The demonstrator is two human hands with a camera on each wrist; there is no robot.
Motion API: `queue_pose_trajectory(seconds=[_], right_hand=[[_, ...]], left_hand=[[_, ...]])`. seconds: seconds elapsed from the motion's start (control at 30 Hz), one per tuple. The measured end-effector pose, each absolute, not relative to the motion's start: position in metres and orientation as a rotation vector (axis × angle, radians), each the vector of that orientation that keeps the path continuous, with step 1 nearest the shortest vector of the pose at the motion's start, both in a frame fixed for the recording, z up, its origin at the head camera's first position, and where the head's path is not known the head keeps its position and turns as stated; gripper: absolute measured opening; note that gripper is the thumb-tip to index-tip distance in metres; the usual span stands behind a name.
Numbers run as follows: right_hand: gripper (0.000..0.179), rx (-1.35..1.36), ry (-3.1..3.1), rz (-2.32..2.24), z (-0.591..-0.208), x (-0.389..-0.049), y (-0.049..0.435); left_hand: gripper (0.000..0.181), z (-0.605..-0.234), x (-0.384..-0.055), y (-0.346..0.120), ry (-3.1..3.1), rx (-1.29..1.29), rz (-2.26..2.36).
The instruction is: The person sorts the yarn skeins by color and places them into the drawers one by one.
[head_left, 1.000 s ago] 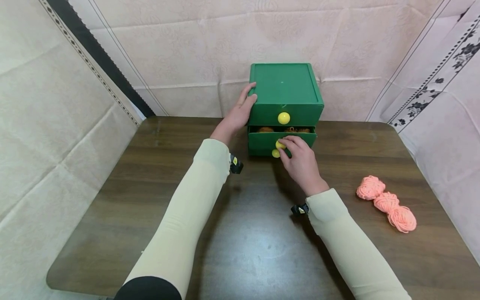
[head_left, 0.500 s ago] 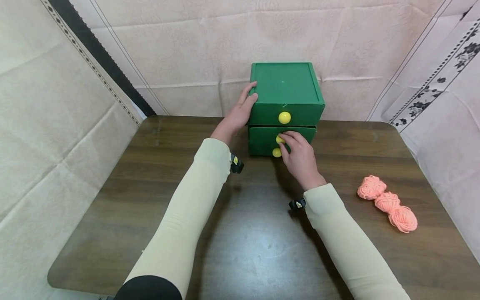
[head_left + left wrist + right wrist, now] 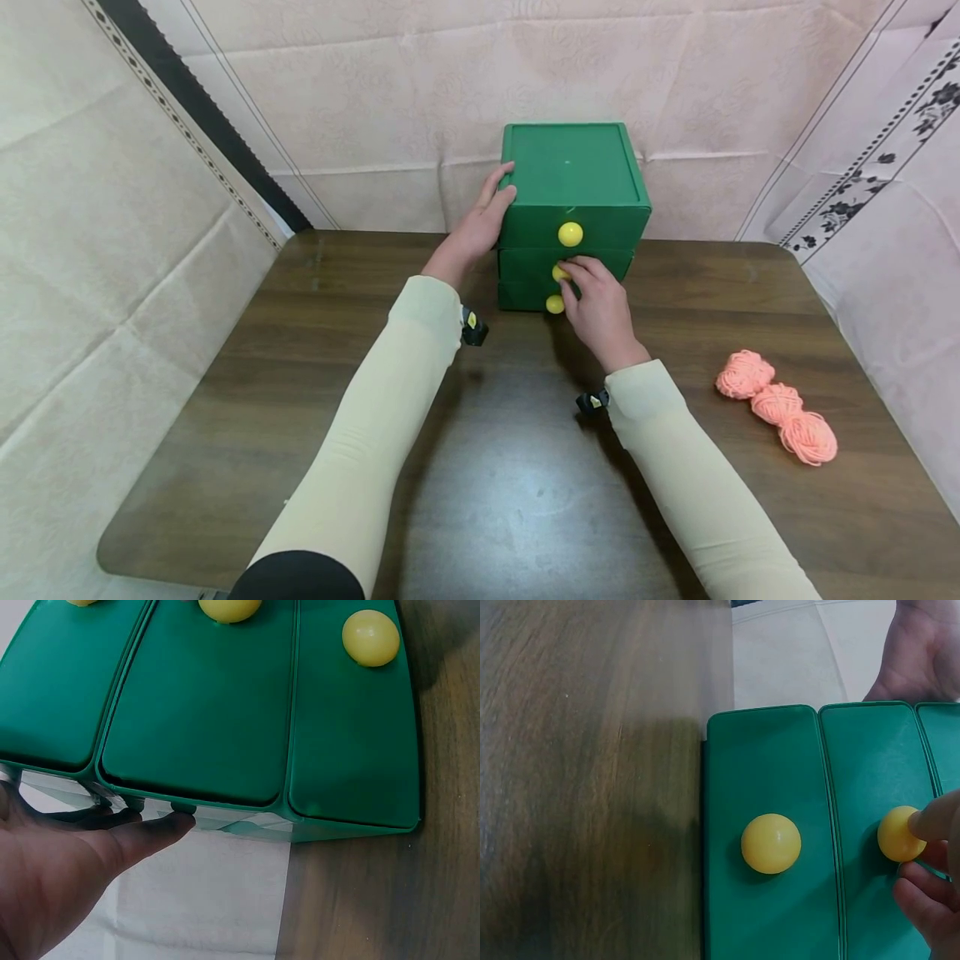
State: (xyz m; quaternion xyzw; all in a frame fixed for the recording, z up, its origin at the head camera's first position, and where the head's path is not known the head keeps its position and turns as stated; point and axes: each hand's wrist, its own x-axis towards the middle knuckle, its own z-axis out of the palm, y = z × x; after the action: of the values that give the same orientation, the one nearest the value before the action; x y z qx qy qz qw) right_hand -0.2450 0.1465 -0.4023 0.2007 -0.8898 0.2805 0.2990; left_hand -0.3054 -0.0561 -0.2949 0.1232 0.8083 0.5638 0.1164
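Note:
A green cabinet [image 3: 570, 162] of three stacked drawers, each with a round yellow knob, stands at the table's back edge. Its middle drawer [image 3: 199, 712] sits flush with the other fronts. My right hand [image 3: 600, 312] pinches the middle drawer's knob [image 3: 898, 836] between thumb and fingers. Extended fingers of my left hand [image 3: 480, 223] rest against the cabinet's left side, the thumb [image 3: 161, 834] along that wall in the left wrist view. Below the pinched one is the bottom knob [image 3: 771, 844]; the top knob [image 3: 570, 234] is untouched. The drawers' insides are hidden.
Three balls of pink yarn [image 3: 777, 406] lie in a touching row on the right of the brown wooden table [image 3: 487, 467]. A pale cloth [image 3: 375, 117] hangs right behind the cabinet.
The middle drawer, which stood partly out with brown things showing inside, has slid back into the cabinet. My right hand moved forward with its knob; my left hand stayed at the side.

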Motion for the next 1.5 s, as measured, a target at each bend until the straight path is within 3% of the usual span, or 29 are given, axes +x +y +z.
queue_pose_trajectory(seconds=[0.63,1.03,1.5], right_hand=[[0.018,0.498,-2.331,0.840,-0.405,-0.246,0.146],[0.029,0.400,-2.377,0.954,-0.415,-0.241,0.154],[0.024,0.315,-2.521,1.010,-0.431,-0.239,0.156]], left_hand=[[0.051,-0.294,-0.302,-0.055,2.332,0.378,1.698],[0.050,-0.293,-0.300,-0.055,2.320,0.352,1.709],[0.050,-0.292,-0.300,-0.055,2.336,0.336,1.689]])
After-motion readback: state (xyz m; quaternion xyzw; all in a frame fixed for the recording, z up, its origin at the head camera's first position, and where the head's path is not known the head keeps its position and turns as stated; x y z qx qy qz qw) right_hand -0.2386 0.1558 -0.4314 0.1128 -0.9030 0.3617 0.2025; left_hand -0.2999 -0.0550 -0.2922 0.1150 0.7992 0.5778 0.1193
